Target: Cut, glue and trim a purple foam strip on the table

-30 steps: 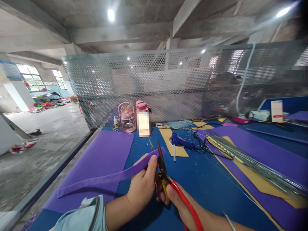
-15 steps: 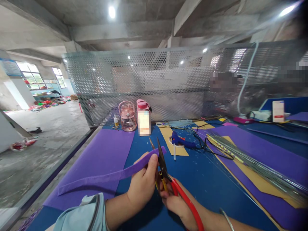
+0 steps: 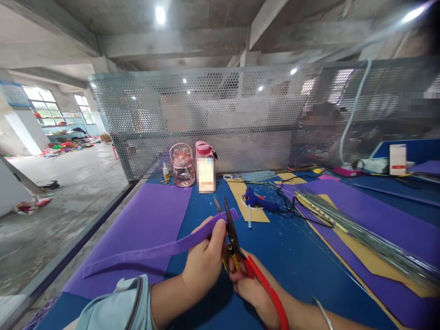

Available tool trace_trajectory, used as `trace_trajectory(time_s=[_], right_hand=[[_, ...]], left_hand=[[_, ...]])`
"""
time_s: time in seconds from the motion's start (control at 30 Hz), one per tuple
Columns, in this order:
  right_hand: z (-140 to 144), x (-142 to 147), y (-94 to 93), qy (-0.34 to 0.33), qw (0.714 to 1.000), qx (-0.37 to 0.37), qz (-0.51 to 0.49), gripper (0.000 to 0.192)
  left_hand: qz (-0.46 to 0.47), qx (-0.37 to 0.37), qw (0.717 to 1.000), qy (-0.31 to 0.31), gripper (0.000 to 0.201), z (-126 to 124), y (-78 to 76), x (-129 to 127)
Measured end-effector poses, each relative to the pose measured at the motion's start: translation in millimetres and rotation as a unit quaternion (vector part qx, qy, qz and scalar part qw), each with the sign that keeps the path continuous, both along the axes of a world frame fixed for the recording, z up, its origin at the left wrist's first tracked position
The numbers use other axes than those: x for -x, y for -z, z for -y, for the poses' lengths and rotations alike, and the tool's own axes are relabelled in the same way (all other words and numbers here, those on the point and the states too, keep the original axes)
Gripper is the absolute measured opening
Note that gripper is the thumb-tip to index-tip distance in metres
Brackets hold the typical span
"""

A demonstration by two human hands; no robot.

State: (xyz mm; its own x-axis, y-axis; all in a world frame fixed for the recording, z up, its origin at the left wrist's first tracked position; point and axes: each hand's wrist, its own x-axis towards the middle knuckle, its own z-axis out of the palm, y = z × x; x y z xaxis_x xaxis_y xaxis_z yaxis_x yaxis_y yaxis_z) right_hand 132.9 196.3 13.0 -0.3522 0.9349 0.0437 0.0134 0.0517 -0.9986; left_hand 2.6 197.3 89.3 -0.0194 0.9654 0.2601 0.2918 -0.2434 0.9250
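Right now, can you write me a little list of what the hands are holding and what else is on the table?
Left hand: pinches a purple strip near its right end.
Right hand: grips red-handled scissors, blades open around the strip's end.
Table: blue top with purple sheets.
Behind the hands: blue glue gun, two pink bottles.
Right side: bundle of thin wires.

Not much between these shots: we've pulled our right hand (image 3: 249, 284) in a bit closer to our left hand (image 3: 202, 268) than a second ago, so the red-handled scissors (image 3: 240, 254) stand a touch steeper, blades still open around the end of the purple strip (image 3: 161, 250). Our view has also dipped slightly, with the pink bottles at the back sitting a hair higher.
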Motion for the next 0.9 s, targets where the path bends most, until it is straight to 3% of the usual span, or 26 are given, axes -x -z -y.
trace_trajectory(time_s=[0.3,0.63,0.9], right_hand=[[13,1,-41.4,-0.015,0.999,-0.005,0.034,0.018],[11,-1,-28.3,-0.016,1.000,-0.018,0.019,0.017],[11,-1,-28.8,-0.018,1.000,-0.004,0.015,0.017]], left_hand=[[-0.003,0.003,1.000,-0.005,0.042,1,-1.1,0],[0.016,-0.002,1.000,-0.008,0.042,2,-3.3,-1],[0.038,0.025,0.999,-0.001,0.043,1,0.6,0]])
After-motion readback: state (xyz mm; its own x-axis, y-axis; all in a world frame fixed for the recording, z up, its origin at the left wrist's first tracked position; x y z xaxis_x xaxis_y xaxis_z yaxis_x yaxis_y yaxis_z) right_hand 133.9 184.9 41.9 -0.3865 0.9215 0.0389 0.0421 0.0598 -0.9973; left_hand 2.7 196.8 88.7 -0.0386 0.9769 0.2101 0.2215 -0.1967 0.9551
